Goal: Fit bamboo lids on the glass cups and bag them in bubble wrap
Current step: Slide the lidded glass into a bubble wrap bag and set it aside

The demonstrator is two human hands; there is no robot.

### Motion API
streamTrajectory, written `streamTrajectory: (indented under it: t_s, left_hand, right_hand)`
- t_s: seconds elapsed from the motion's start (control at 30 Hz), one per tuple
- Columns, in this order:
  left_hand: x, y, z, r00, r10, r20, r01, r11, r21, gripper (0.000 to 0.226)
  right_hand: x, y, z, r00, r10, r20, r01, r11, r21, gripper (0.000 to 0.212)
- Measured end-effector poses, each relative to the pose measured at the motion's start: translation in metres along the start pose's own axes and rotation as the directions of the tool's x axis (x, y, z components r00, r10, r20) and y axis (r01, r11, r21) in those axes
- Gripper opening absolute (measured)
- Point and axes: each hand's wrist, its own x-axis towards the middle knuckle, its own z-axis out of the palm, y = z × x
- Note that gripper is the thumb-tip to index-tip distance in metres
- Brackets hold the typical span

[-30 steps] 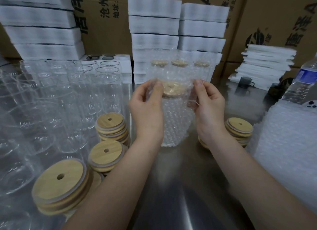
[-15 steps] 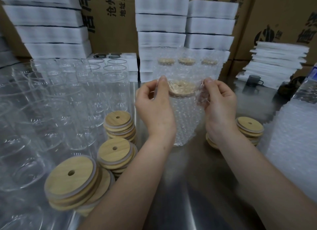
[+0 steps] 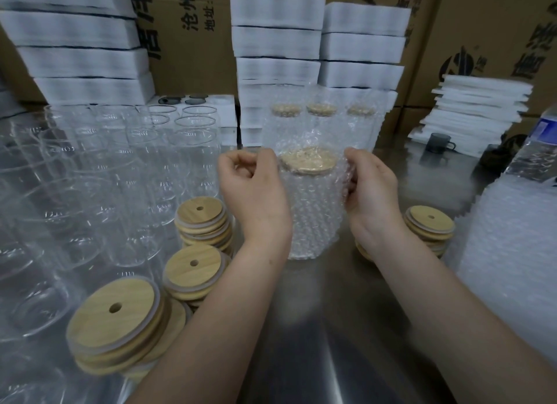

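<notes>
A glass cup with a bamboo lid stands on the steel table inside a bubble wrap bag. My left hand pinches the bag's top edge on the left of the lid. My right hand grips the bag's right side near the top. Three bagged, lidded cups stand just behind. Several bare glass cups fill the left of the table. Stacks of bamboo lids lie left of my arm, with another stack of lids on the right.
A pile of bubble wrap bags lies at the right edge beside a water bottle. White foam trays and cardboard boxes line the back. A small dark mug stands at the back right.
The bag's open top has been folded down over the lid. My left thumb has come off the lid and now curls at the bag's left edge; the right hand has shifted slightly lower.
</notes>
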Motion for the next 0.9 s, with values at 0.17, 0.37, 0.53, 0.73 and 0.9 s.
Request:
streamTrajectory:
  t_s: [0.17,0.37,0.53,0.73,0.9]
  left_hand:
    - [0.001,-0.004,-0.002,0.994,0.029,0.102,-0.029,1.000,0.005,0.035]
    - [0.000,-0.008,-0.004,0.996,0.039,0.075,-0.043,0.997,0.059,0.037]
    - [-0.012,-0.015,-0.007,0.988,0.116,0.104,-0.126,0.987,0.096,0.033]
    - [-0.029,-0.029,-0.011,0.973,0.118,0.196,-0.173,0.940,0.294,0.046]
    - [-0.042,-0.033,-0.011,0.972,0.062,0.227,-0.131,0.943,0.305,0.052]
  right_hand:
    - [-0.001,-0.001,0.001,0.998,0.066,0.001,-0.066,0.997,0.038,0.028]
    - [-0.003,-0.001,0.002,1.000,0.012,-0.002,-0.012,1.000,-0.012,0.017]
    - [-0.007,0.007,0.006,0.960,-0.280,-0.001,0.267,0.917,-0.297,0.027]
    - [-0.013,0.012,0.008,0.893,-0.409,0.189,0.439,0.694,-0.570,0.019]
    - [-0.017,0.008,0.016,0.904,-0.265,0.335,0.426,0.514,-0.744,0.074]
